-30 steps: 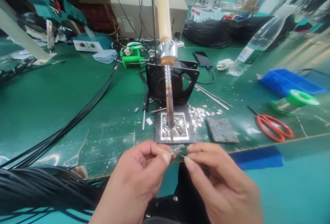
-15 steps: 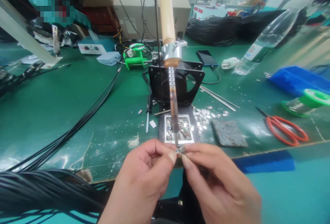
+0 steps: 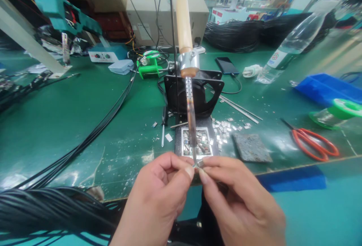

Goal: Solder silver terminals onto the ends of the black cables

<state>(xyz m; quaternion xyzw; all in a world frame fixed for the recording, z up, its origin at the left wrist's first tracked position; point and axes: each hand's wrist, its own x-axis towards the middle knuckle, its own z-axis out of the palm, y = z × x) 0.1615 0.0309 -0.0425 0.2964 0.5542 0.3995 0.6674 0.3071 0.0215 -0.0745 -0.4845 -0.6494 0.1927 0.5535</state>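
My left hand (image 3: 162, 187) is closed in a pinch on thin coloured wires (image 3: 195, 166), of which only a tiny end shows. Right beside it, my right hand (image 3: 240, 193) pinches a small silvery metal connector (image 3: 200, 163) between thumb and fingers. The fingertips of both hands nearly meet. From above, a soldering iron (image 3: 191, 116) with a wooden handle points down, its tip at the wires and connector; whether it touches them I cannot tell. Behind the hands, a white-rimmed square tray (image 3: 210, 140) holds many small metal pieces.
A black fan (image 3: 207, 112) stands behind the iron. Loose metal pieces (image 3: 223, 129), a grey slab (image 3: 251, 147), orange-handled scissors (image 3: 313, 144) and a solder spool (image 3: 329, 116) lie rightward. A screwdriver (image 3: 164, 121) lies left of the tray. Black cables (image 3: 51, 210) fill the lower left.
The view has shifted slightly. Both hands keep their pinches at the iron's tip, and the wires and connector look almost unmoved.
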